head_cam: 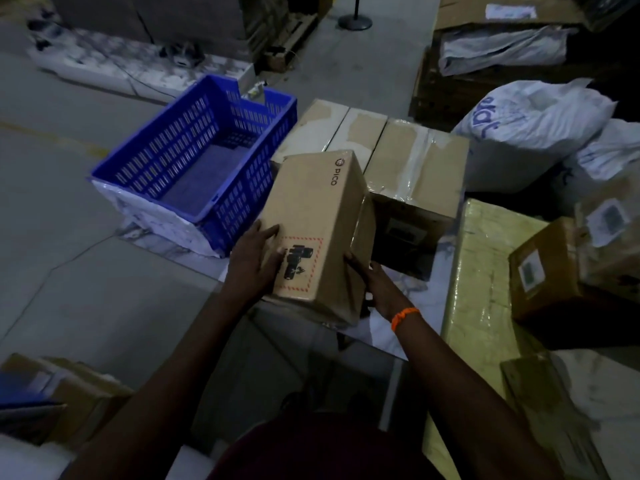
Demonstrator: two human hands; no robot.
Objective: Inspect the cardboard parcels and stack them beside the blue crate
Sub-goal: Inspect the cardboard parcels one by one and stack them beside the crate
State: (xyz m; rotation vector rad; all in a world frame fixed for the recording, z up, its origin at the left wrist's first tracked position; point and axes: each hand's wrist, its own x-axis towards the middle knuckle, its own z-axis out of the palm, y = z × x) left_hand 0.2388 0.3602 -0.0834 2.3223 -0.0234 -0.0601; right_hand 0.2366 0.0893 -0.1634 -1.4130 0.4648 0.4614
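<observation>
I hold a long brown cardboard parcel (pixel 313 216) marked PICO, with a red-dashed label near its close end. My left hand (pixel 254 261) presses its left side and top. My right hand (pixel 372 289), with an orange wristband, grips its right side. The parcel sits just right of the empty blue crate (pixel 166 157) on the floor. Behind it lie two taped cardboard parcels (pixel 415 168) side by side, touching the crate's right wall.
A yellowish wrapped carton (pixel 485 271) lies to the right with a small labelled box (pixel 547 268) on it. White sacks (pixel 533 123) pile up at the back right. More cartons (pixel 69 393) sit at the near left. A stand base (pixel 355 20) is far back.
</observation>
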